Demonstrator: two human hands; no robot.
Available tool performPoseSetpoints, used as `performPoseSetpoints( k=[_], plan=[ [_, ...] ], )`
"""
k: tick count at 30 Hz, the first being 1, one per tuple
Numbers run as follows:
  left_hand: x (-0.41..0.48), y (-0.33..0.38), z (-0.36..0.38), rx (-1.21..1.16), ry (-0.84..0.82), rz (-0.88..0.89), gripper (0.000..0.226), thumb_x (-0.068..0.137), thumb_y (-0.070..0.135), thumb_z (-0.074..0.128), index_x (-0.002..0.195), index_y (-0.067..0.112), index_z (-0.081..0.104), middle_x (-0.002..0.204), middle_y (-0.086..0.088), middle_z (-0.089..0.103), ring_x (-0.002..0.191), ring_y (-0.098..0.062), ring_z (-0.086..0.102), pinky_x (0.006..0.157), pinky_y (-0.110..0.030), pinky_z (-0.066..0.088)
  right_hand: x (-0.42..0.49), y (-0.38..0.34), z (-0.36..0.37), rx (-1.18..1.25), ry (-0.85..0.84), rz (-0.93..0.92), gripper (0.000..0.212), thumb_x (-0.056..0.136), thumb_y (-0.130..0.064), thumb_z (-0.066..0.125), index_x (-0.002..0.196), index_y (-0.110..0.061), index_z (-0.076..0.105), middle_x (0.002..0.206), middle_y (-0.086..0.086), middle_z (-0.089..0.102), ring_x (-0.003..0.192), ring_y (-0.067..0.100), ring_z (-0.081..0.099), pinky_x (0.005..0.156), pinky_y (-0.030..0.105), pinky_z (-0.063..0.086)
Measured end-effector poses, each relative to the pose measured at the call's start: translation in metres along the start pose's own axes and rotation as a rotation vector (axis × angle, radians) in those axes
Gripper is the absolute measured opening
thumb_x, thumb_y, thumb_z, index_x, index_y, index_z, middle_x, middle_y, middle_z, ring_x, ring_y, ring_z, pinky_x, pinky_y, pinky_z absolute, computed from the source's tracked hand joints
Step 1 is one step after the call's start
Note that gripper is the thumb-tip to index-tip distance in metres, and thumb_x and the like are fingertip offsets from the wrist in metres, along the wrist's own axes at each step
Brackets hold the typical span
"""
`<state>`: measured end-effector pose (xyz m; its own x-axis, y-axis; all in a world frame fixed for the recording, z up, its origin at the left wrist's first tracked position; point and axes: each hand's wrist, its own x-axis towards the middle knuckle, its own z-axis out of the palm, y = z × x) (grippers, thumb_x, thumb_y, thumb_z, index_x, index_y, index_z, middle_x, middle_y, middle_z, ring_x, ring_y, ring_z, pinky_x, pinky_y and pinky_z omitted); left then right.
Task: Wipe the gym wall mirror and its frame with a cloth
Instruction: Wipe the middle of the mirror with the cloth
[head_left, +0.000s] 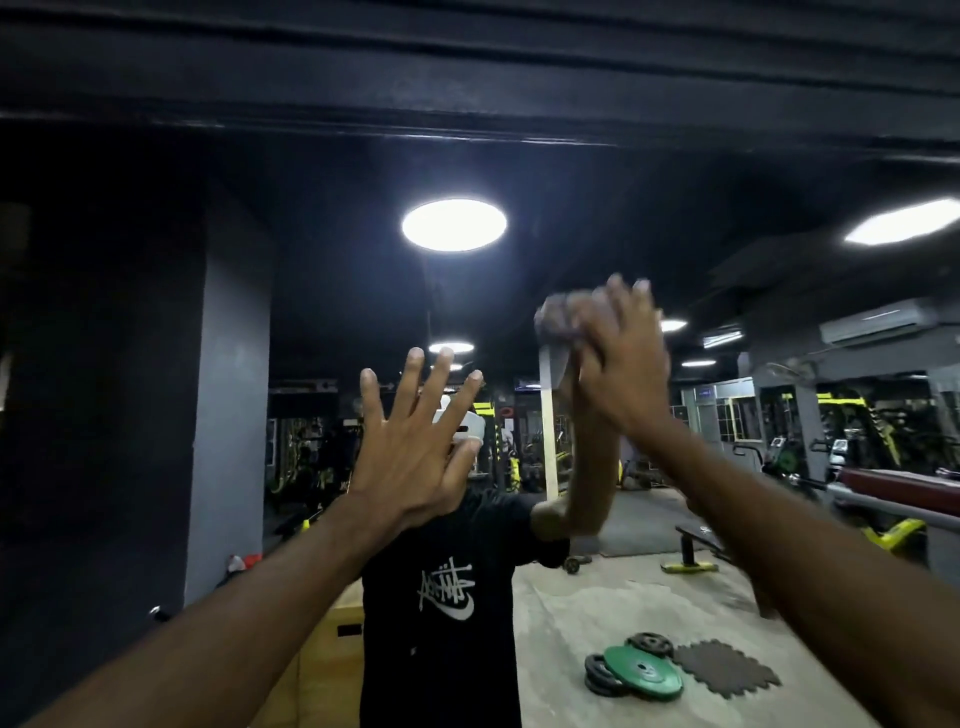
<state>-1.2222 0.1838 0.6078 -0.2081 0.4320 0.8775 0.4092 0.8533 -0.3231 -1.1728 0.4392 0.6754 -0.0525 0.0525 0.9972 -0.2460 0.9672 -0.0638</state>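
Note:
The wall mirror (649, 218) fills most of the view and reflects the gym and a person in a black T-shirt. Its dark top frame (467, 119) runs across above. My left hand (410, 457) is flat on the glass with fingers spread. My right hand (623, 358) is raised higher on the glass with straight fingers pressing a grey cloth (558, 314) against it. The cloth is blurred and mostly hidden behind my right hand; only its bunched left edge shows.
A dark wall (93, 364) borders the mirror on the left. Reflected in the glass are ceiling lights (453, 225), a green weight plate (644, 670) on several dark plates, a foam mat (724, 670), a bench (696, 551) and gym machines at the right.

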Motion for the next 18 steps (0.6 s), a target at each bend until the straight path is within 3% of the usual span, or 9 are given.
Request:
performPoseSetpoints(
  k=[3, 7, 10, 13, 15, 18],
  plan=[
    [0.023, 0.008, -0.003, 0.050, -0.004, 0.030, 0.073, 0.097, 0.057, 0.016, 0.163, 0.032, -0.002, 0.171, -0.006, -0.014, 0.157, -0.028, -0.015, 0.120, -0.069, -0.001, 0.053, 0.004, -0.006, -0.051, 0.011, 0.091, 0.043, 0.103, -0.030, 0.052, 0.146, -0.035, 0.047, 0.168, 0.008, 0.022, 0.156, 0.034, 0.009, 0.124, 0.062, 0.014],
    [0.032, 0.027, 0.003, 0.043, -0.008, -0.008, 0.071, 0.099, 0.055, 0.016, 0.163, 0.029, -0.002, 0.170, -0.008, -0.014, 0.157, -0.031, -0.014, 0.120, -0.070, -0.001, -0.048, 0.003, 0.002, -0.024, -0.037, -0.027, 0.051, 0.105, -0.039, 0.047, 0.155, -0.034, 0.040, 0.171, -0.001, 0.009, 0.158, 0.027, -0.002, 0.124, 0.052, 0.001],
    [0.010, 0.039, 0.015, 0.037, 0.015, -0.003, 0.070, 0.099, 0.049, 0.023, 0.164, 0.027, 0.008, 0.171, -0.010, -0.005, 0.158, -0.032, -0.007, 0.119, -0.072, 0.006, -0.160, 0.021, -0.002, -0.022, -0.137, -0.213, 0.050, 0.103, -0.045, 0.046, 0.152, -0.030, 0.046, 0.170, 0.003, 0.018, 0.158, 0.029, 0.006, 0.123, 0.058, 0.012],
    [-0.008, 0.050, 0.022, 0.031, -0.005, -0.008, 0.069, 0.100, 0.047, 0.025, 0.164, 0.026, 0.012, 0.172, -0.010, -0.002, 0.158, -0.032, -0.004, 0.118, -0.072, 0.010, -0.189, 0.047, -0.010, -0.044, -0.207, -0.461, 0.041, 0.105, -0.043, 0.047, 0.143, -0.031, 0.054, 0.164, 0.012, 0.034, 0.155, 0.034, 0.020, 0.122, 0.057, 0.022],
    [-0.011, 0.057, 0.024, 0.022, -0.005, -0.017, 0.069, 0.099, 0.046, 0.028, 0.164, 0.025, 0.014, 0.172, -0.009, -0.001, 0.158, -0.032, -0.003, 0.117, -0.073, 0.010, -0.151, 0.052, -0.012, -0.028, -0.187, -0.422, 0.043, 0.106, -0.046, 0.042, 0.145, -0.030, 0.050, 0.164, 0.011, 0.033, 0.155, 0.033, 0.020, 0.120, 0.062, 0.024],
    [-0.005, 0.058, 0.024, 0.022, 0.012, 0.013, 0.070, 0.097, 0.043, 0.031, 0.163, 0.024, 0.016, 0.172, -0.006, -0.001, 0.158, -0.030, -0.003, 0.116, -0.076, 0.008, -0.062, 0.053, -0.017, -0.057, -0.078, -0.192, 0.045, 0.107, -0.045, 0.039, 0.150, -0.033, 0.044, 0.168, 0.006, 0.021, 0.156, 0.028, 0.007, 0.120, 0.058, 0.010]
  ],
)
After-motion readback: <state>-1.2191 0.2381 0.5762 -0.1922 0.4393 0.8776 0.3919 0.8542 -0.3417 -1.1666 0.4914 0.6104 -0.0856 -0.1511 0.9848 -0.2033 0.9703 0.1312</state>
